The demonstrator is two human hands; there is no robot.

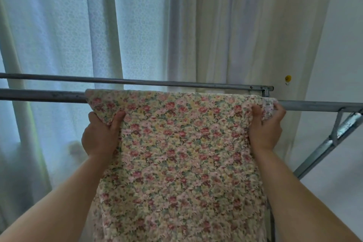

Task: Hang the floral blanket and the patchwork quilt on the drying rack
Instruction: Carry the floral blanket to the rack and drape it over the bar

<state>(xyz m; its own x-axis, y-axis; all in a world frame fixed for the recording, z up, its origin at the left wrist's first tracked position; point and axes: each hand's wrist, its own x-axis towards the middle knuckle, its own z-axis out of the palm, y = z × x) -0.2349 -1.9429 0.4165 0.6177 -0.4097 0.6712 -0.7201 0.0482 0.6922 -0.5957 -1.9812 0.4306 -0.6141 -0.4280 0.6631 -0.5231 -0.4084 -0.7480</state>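
Observation:
The floral blanket (pixel 180 153), cream with small pink and red flowers, hangs down in front of me with its top edge laid over the near bar of the grey metal drying rack (pixel 43 95). My left hand (pixel 100 135) grips the blanket's upper left edge just below the bar. At the upper right edge my right hand (pixel 268 127) holds the blanket, fingers curled round the cloth close to the bar. The blanket's lower part runs out of view. The patchwork quilt is not in view.
A second, thinner rack bar (pixel 137 81) runs parallel behind the near one. A slanted rack leg (pixel 326 145) descends at the right. Pale lace curtains (pixel 59 35) and cream drapes (pixel 245 35) hang close behind. A white wall (pixel 341 55) stands at the right.

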